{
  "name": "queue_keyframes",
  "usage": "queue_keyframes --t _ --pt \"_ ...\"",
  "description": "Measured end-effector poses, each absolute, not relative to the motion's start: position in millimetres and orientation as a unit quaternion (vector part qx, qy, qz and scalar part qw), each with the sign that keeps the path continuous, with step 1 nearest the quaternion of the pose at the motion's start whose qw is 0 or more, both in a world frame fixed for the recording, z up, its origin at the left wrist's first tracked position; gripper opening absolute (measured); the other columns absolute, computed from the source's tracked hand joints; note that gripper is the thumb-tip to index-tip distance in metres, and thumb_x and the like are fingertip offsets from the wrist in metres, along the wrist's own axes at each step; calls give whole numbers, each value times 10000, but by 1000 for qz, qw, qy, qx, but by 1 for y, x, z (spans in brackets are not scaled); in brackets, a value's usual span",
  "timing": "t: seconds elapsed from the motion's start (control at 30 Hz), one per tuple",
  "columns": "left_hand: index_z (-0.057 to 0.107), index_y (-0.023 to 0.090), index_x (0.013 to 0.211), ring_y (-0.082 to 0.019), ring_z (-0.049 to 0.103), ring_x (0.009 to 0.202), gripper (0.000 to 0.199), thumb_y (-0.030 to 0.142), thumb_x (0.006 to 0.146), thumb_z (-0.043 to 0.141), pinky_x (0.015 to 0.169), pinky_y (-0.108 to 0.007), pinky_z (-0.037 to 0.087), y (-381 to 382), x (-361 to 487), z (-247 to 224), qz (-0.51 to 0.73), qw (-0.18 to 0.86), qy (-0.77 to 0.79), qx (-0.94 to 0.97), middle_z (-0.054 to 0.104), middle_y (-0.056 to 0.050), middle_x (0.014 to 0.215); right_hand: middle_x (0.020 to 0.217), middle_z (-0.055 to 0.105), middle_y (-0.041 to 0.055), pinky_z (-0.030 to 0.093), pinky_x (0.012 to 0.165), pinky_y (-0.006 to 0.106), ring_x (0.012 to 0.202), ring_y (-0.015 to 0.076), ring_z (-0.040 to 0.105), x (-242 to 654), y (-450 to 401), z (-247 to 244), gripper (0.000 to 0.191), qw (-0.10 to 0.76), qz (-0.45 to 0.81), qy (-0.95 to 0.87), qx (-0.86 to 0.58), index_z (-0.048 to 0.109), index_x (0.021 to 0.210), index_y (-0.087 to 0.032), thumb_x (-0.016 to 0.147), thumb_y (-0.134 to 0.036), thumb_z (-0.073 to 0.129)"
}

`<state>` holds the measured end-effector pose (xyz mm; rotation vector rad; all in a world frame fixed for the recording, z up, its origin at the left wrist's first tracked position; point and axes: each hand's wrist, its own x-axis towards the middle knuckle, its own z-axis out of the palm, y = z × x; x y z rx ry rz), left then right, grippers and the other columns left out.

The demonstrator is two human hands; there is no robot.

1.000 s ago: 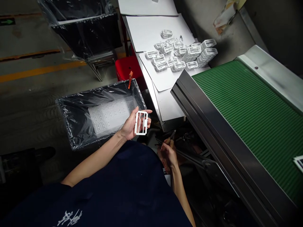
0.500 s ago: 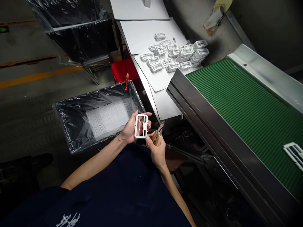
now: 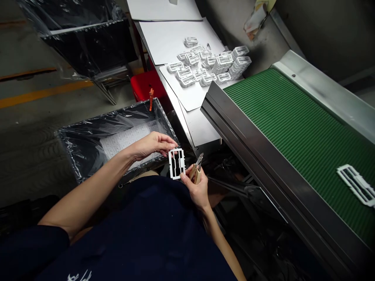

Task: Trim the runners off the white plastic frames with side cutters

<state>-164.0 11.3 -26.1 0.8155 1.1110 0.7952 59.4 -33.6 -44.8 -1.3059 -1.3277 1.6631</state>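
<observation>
since the earlier frame, your left hand has slid left, away from behind the white plastic frame, which now sits clear of that palm.

at the far left, a yellow painted floor stripe (image 3: 41, 93) runs under a black bin wrapped in clear plastic film (image 3: 84, 47). nearer you, a black bin lined with clear film (image 3: 79, 134) holds a white sheet (image 3: 123, 138), perhaps laid in to cushion parts. an orange tag (image 3: 151, 99) stands at its far rim, in front of a red plastic box (image 3: 143, 86).

your left hand (image 3: 152, 145) lies over the bin's near right corner, fingers extended towards the top edge of the frame; you can't tell from this view whether it is gripping. the white plastic frame sits between your hands, upright towards you, perhaps held close for inspection. your right hand (image 3: 197, 191) is closed around small snips with tan handles (image 3: 195, 174), their metal tips pointing far, and a fingertip meets the frame's lower right corner.

further right, white plastic frames in loose piles and stacks (image 3: 205, 68) lie on white paper sheets (image 3: 175, 37), probably kept flat and within reach. at the right, a green ribbed conveyor belt (image 3: 293, 128) carries one more white plastic frame (image 3: 356, 184), lying flat.
</observation>
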Motion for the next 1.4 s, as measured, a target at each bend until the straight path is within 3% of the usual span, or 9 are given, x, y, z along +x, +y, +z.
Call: queue_keyframes --t 0.33,0.57,0.7,0.87,1.13,1.4 --pt "689 130 710 -156 588 580 105 233 727 691 525 -232 477 30 -159 -22 287 682 468 483 661 -79 668 733 473 -35 373 593 222 610 94 423 68 -35 -46 195 304 634 -498 -507 485 831 -208 756 -280 650" --pt "669 135 807 -177 623 631 151 282 773 658 561 -241 494 25 -154 -25 272 719 430 473 685 -100 717 709 440 -37 352 572 223 601 93 393 76 -36 -50 201 293 663 -484 -490 480 821 -210 758 -288 654" --pt "680 132 768 -196 648 657 126 257 759 675 567 -243 510 24 -154 -25 261 741 426 449 692 -120 740 694 420 -41 337 572 225 600 94 376 78 -37 -52 203 289 664 -487 -488 477 813 -206 757 -290 654" --pt "634 151 705 -177 605 580 148 281 774 648 520 -243 491 20 -154 -23 241 742 421 462 638 -70 645 688 410 -44 328 580 223 604 93 368 80 -37 -51 194 281 661 -498 -485 476 811 -202 764 -280 647" --pt "635 144 870 -166 556 691 191 314 840 555 596 -227 433 13 -148 -18 274 643 413 584 634 -81 842 711 450 -34 363 602 224 621 99 409 78 -38 -58 243 253 699 -485 -462 484 822 -203 731 -337 665" --pt "569 157 745 -143 501 623 169 235 870 486 569 -224 369 2 -144 -15 203 586 372 691 584 -34 714 770 525 -16 390 611 230 633 104 450 79 -49 -70 268 185 744 -472 -436 501 855 -204 717 -356 672"
